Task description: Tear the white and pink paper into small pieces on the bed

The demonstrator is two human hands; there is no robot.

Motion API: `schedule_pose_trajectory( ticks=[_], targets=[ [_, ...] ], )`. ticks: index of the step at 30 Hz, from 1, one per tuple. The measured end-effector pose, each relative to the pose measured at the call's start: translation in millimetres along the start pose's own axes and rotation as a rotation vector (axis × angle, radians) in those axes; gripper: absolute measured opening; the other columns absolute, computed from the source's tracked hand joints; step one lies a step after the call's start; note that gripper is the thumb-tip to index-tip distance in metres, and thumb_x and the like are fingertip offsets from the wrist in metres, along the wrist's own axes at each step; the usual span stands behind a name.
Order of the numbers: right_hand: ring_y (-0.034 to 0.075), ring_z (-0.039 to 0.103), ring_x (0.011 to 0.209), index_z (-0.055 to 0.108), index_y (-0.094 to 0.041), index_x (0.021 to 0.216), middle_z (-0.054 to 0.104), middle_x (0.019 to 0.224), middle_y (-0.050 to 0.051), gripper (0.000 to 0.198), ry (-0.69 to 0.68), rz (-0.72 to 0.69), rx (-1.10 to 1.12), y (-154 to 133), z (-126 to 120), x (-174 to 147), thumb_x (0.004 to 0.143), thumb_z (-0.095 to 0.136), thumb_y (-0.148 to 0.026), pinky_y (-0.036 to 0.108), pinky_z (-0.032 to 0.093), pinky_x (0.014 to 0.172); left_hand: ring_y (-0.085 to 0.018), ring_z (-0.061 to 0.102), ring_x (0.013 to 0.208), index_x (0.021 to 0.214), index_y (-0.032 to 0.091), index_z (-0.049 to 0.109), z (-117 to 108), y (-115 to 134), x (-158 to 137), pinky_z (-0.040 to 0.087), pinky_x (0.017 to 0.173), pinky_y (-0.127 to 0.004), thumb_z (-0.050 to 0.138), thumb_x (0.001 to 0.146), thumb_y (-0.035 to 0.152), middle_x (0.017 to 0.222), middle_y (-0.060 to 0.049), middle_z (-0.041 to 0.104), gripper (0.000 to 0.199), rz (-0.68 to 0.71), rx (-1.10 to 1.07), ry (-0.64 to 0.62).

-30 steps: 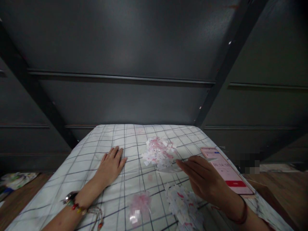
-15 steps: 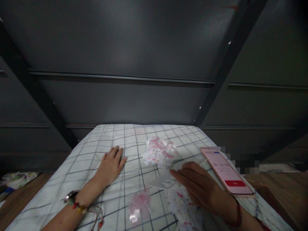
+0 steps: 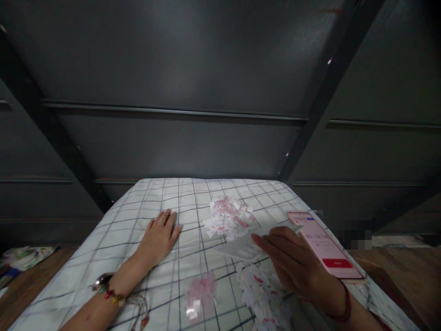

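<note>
My left hand (image 3: 159,234) lies flat on the white checked cloth (image 3: 179,202), fingers stretched, holding nothing. My right hand (image 3: 299,266) pinches a flat, pale, translucent sheet (image 3: 241,247), which reaches leftward between two heaps of paper scraps. Motion blurs the sheet, so its exact kind is unclear. Beyond it sits a heap of white and pink paper scraps (image 3: 227,217). A second heap of white scraps with red bits (image 3: 263,299) lies nearer, partly covered by my right hand. Between the hands rests a pink, see-through bundle (image 3: 201,294) with a shiny patch.
A phone (image 3: 325,243) with a pink edge and a timer on its screen lies right of my right hand. Dark grey panels (image 3: 186,147) rise behind the table. At far left, a pale patterned item (image 3: 29,257) lies low beside the wooden floor.
My right hand has moved slightly up and to the right with the sheet, away from the nearer heap. My left hand stays in place.
</note>
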State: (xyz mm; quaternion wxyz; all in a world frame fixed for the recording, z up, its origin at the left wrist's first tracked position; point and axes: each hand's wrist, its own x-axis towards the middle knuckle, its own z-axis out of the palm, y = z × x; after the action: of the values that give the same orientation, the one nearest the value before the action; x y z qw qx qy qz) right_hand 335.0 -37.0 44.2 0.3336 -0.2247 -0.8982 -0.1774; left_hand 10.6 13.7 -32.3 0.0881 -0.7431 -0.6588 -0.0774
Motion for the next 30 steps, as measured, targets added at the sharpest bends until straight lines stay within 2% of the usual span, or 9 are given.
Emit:
schedule_pose_trajectory(
  ticks=[5, 10, 19, 30],
  targets=[
    [0.02, 0.051, 0.082, 0.043, -0.011, 0.128, 0.06, 0.085, 0.008, 0.052, -0.022, 0.112, -0.136, 15, 7, -9, 0.077, 0.038, 0.001, 0.039, 0.05, 0.075, -0.028, 0.035, 0.126, 0.129, 0.01, 0.043, -4, 1, 0, 0.032, 0.1, -0.045, 0.031, 0.091, 0.04, 0.136, -0.017, 0.041, 0.05, -0.019, 0.004, -0.032],
    [0.02, 0.051, 0.081, 0.046, -0.009, 0.125, 0.061, 0.082, 0.008, 0.054, -0.048, 0.087, -0.127, 14, 7, -6, 0.073, 0.037, 0.003, 0.037, 0.052, 0.072, -0.029, 0.035, 0.126, 0.129, 0.008, 0.043, -4, 2, 0, 0.032, 0.099, -0.047, 0.03, 0.091, 0.038, 0.136, -0.019, 0.041, 0.05, -0.007, 0.008, -0.027],
    [0.021, 0.05, 0.084, 0.048, -0.008, 0.12, 0.06, 0.087, 0.01, 0.049, -0.049, 0.093, -0.142, 15, 8, -10, 0.074, 0.037, 0.003, 0.04, 0.052, 0.074, -0.029, 0.036, 0.126, 0.127, 0.009, 0.046, 1, 1, -1, 0.032, 0.098, -0.048, 0.031, 0.09, 0.039, 0.135, -0.018, 0.043, 0.05, -0.015, -0.034, 0.023],
    [0.02, 0.05, 0.076, 0.05, -0.011, 0.118, 0.057, 0.077, 0.007, 0.048, -0.019, 0.109, -0.125, 17, 2, -4, 0.074, 0.037, 0.003, 0.036, 0.051, 0.066, -0.028, 0.036, 0.126, 0.128, 0.01, 0.044, 0, 0, -1, 0.032, 0.1, -0.046, 0.032, 0.09, 0.039, 0.135, -0.017, 0.043, 0.05, -0.008, -0.001, 0.015]
  ],
)
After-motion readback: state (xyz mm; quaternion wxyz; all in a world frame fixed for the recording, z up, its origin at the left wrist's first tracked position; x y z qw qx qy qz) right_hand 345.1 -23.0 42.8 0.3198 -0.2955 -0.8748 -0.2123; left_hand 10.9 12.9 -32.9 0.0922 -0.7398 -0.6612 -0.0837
